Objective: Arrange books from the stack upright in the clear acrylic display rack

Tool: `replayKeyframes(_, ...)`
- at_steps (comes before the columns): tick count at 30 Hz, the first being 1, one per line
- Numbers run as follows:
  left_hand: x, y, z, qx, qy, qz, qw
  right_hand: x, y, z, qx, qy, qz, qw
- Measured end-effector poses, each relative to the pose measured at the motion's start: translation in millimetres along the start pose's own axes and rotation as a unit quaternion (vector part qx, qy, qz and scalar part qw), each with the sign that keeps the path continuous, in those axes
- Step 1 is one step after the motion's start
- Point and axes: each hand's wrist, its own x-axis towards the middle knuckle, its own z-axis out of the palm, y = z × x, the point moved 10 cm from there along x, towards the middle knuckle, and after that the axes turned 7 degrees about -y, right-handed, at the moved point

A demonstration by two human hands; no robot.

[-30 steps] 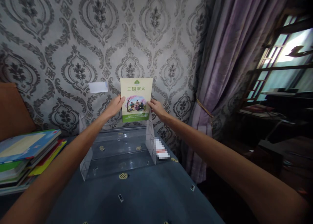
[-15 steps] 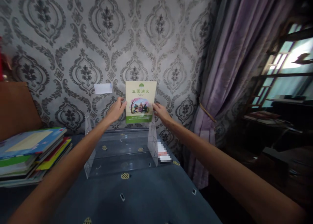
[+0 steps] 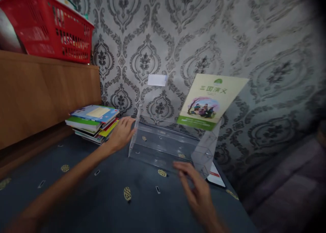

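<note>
Patterned wall [image 3: 145, 61] behind | book [image 3: 205, 102] standing at clear rack [image 3: 207, 151]'s right end | left hand [image 3: 121, 134] unclenched at rack's side, right hand [image 3: 200, 190] loose near front | light, even pressure best avoids tipping

The wall [image 3: 173, 42] was patterned with dark grey damask medallions on pale silver-grey. The tablecloth [image 3: 102, 195] was coloured slate blue and dotted with yellow, black-spotted motifs. The basket [image 3: 63, 32] was seen in red; the book cover [image 3: 211, 97] was printed cream above green.
</note>
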Motion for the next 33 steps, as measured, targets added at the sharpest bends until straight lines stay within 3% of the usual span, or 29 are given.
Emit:
replayKeyframes(2,-15.1,-34.9,-9.6,0.063,-0.015,-0.038,0.997,-10.0,-11.7,39.5,0.039,-0.057,-0.011,0.998)
replayKeyframes(7,-39.1,-114.9,-31.3,0.196,-0.068,-0.160,0.965,-17.8,-32.8,111.4,0.122,-0.161,-0.008,0.979)
replayKeyframes(11,-49.5,-146.4,-25.2,0.238,-0.135,-0.226,0.935,-23.1,-36.0,143.2,0.160,-0.194,0.004,0.968)
replayKeyframes(15,-47.9,-145.3,-24.0,0.268,-0.131,-0.234,0.925,-36.3,-13.2,161.1,0.176,-0.186,0.041,0.966)
replayKeyframes(20,-44.3,-137.9,-26.9,0.275,-0.141,-0.228,0.923,-49.6,23.7,170.8,0.195,-0.186,0.154,0.951)
replayKeyframes(26,-58.3,-121.4,-39.3,0.281,-0.154,-0.195,0.927,-49.5,23.9,169.7,0.229,-0.187,0.173,0.940)
replayKeyframes(33,-87.4,-95.3,-58.4,0.260,-0.114,-0.128,0.950,-48.1,23.2,171.3,0.246,-0.193,0.181,0.933)
